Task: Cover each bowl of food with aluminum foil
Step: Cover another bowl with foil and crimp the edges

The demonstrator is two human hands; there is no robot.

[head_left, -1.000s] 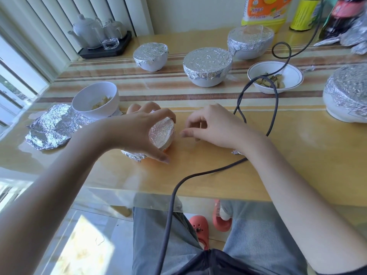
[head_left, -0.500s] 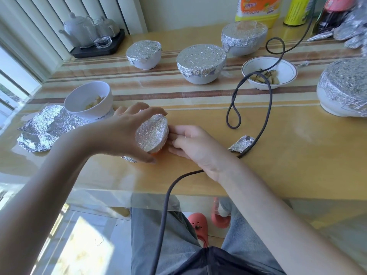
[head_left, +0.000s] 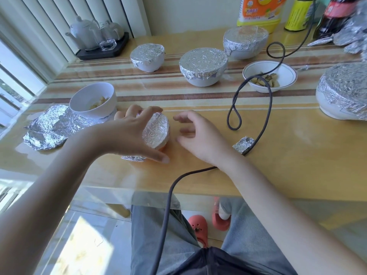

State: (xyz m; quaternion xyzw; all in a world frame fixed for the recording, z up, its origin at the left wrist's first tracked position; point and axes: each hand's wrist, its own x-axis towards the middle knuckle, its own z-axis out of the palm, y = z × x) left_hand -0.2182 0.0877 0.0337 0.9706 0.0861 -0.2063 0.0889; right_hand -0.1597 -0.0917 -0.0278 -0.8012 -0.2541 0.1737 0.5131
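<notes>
Foil-wrapped and tipped on its side, the small bowl (head_left: 156, 132) sits in my left hand (head_left: 127, 133) near the front of the wooden table (head_left: 278, 165); my fingers and thumb curl round it, with its covered mouth facing right. My right hand (head_left: 200, 137) hovers just beside it, fingers loosely spread and holding nothing, not touching the bowl as far as I can see.

A loose sheet of foil (head_left: 49, 128) lies at the left, and an uncovered white bowl (head_left: 93, 100) with yellowish food stands on its far edge. Farther back three covered bowls stand in a rough row: one at left (head_left: 148, 56), one in the middle (head_left: 203, 65), one behind at right (head_left: 245, 41). A shallow uncovered dish (head_left: 282, 74) (some dark food inside) stands to the right of the middle one, and a large covered bowl (head_left: 343, 90) is at the right edge.

A small foil scrap (head_left: 243, 144) lies near my right wrist, touching the dark cable (head_left: 266, 116) that loops across the table.
</notes>
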